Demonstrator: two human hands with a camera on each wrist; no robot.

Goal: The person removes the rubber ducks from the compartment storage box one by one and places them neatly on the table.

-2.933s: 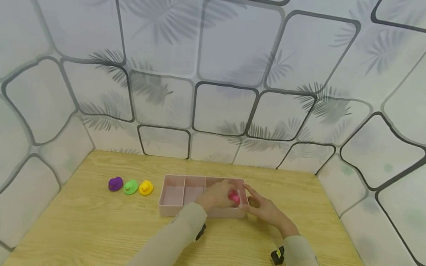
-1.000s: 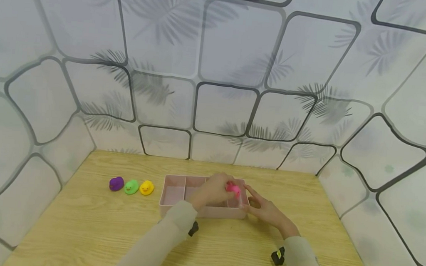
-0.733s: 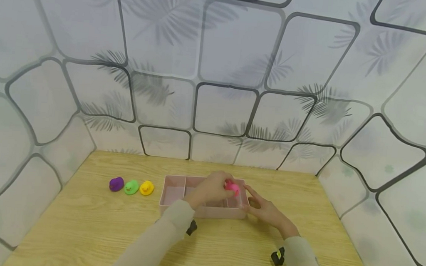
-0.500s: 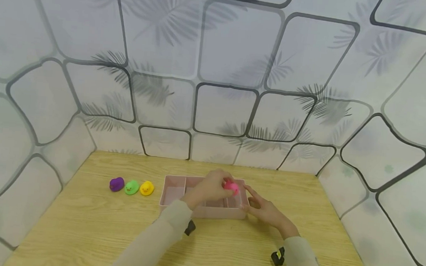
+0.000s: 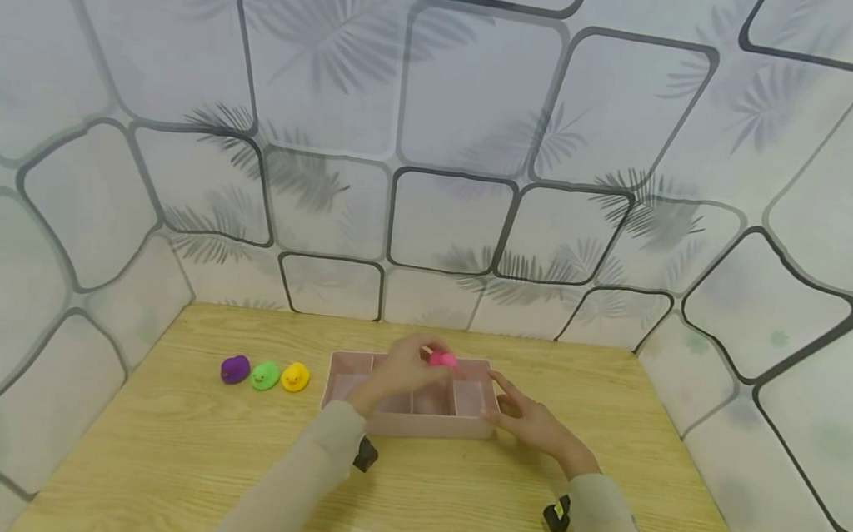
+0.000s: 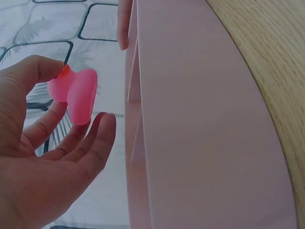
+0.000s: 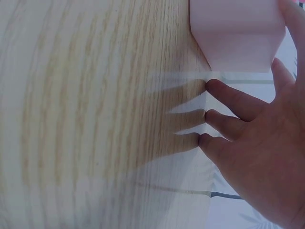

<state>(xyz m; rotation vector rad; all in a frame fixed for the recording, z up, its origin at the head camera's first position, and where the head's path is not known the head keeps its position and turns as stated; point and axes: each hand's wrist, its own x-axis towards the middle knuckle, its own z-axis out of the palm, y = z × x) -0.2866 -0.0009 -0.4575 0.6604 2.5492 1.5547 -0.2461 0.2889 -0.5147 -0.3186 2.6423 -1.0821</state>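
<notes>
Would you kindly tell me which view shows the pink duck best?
The left wrist view: the pink duck fills it, pinched by the left hand. The head view shows a small pink blob; the right wrist view shows none.

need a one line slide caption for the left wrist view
Left hand pinches a pink toy duck beside the wall of a pink divided tray on a wooden table.

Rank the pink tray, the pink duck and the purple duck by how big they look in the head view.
1. pink tray
2. purple duck
3. pink duck, partly hidden by the left hand, so unsure against purple.
</notes>
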